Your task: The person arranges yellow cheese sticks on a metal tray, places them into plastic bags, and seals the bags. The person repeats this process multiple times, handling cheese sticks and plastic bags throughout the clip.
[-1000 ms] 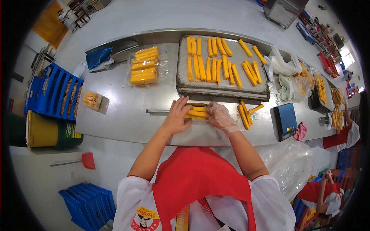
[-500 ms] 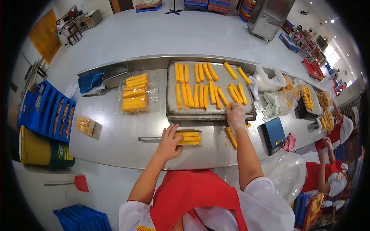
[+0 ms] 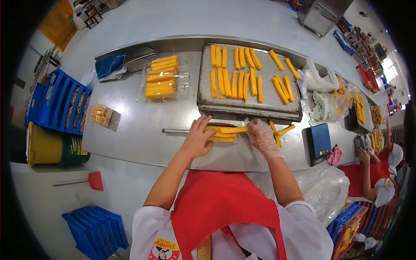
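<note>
My right hand (image 3: 263,138), in a clear plastic glove, grips the right end of a yellow bread stick (image 3: 234,129). That stick lies across a small group of yellow sticks (image 3: 224,139) in a narrow metal holder with a long flat handle (image 3: 172,131). Bare and with fingers spread, my left hand (image 3: 198,138) rests at the left ends of these sticks. Beyond both hands, a worn metal baking tray (image 3: 265,71) carries rows of similar sticks. Two loose sticks (image 3: 284,130) cross each other beside my right hand.
Clear bags of sticks (image 3: 160,79) lie left of the tray, a smaller bag (image 3: 102,115) farther left. A blue scale (image 3: 318,141), pink cloth (image 3: 335,154) and white plastic tub (image 3: 320,77) stand right. Co-workers in red aprons (image 3: 372,177) are at the far right.
My right hand has come from the tray's front edge toward my left hand, bringing a stick over the metal holder. My left hand stays by the holder. The whole view has shifted.
</note>
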`<state>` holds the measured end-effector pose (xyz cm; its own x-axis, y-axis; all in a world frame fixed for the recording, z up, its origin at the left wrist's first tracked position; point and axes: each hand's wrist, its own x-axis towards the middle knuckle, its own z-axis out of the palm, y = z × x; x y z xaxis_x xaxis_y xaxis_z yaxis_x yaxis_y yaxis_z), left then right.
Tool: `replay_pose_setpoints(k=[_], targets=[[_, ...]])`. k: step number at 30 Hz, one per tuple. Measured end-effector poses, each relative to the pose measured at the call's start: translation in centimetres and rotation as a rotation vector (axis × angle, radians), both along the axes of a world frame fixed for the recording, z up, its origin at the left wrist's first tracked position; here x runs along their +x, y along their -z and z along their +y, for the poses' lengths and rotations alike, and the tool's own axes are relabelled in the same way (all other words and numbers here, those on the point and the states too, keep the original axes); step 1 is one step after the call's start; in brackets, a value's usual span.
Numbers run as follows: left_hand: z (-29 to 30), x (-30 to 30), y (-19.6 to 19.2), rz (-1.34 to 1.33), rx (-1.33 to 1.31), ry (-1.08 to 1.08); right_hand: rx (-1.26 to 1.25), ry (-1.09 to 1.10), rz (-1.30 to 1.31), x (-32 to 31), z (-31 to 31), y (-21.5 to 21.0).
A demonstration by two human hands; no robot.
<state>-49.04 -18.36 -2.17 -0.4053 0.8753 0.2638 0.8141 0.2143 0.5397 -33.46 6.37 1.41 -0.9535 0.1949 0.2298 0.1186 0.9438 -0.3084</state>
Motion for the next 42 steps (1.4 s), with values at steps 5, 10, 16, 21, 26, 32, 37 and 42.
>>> replay_pose_setpoints(k=[5,10,16,21,26,32,37,42], targets=[[0.0,0.0,0.0,0.004,0.029,-0.003,0.143,-0.053,0.103,0.3,-1.7,1.0],[0.0,0.1,-0.1,0.022,0.027,-0.012,0.086,-0.060,0.020,-0.1,-2.1,0.7],[0.3,0.1,0.3,-0.017,0.021,-0.003,-0.148,-0.008,-0.094,-3.0,-2.8,1.2],[0.0,0.3,0.4,-0.001,0.007,-0.035,-0.189,0.016,0.164,-3.5,0.0,-1.0],[0.4,0.4,-0.1,0.007,-0.002,-0.038,0.097,0.435,0.132,-8.1,4.7,-2.1],[0.4,0.6,-0.7,0.002,0.019,-0.043,0.041,0.537,-0.192,-10.0,8.8,-2.2],[0.0,0.6,-0.3,0.004,0.015,-0.068,-0.440,0.414,0.145,-5.2,6.0,-4.5],[0.4,0.6,0.0,0.009,0.033,-0.050,-0.136,-0.161,-0.090,0.4,1.6,-0.9]])
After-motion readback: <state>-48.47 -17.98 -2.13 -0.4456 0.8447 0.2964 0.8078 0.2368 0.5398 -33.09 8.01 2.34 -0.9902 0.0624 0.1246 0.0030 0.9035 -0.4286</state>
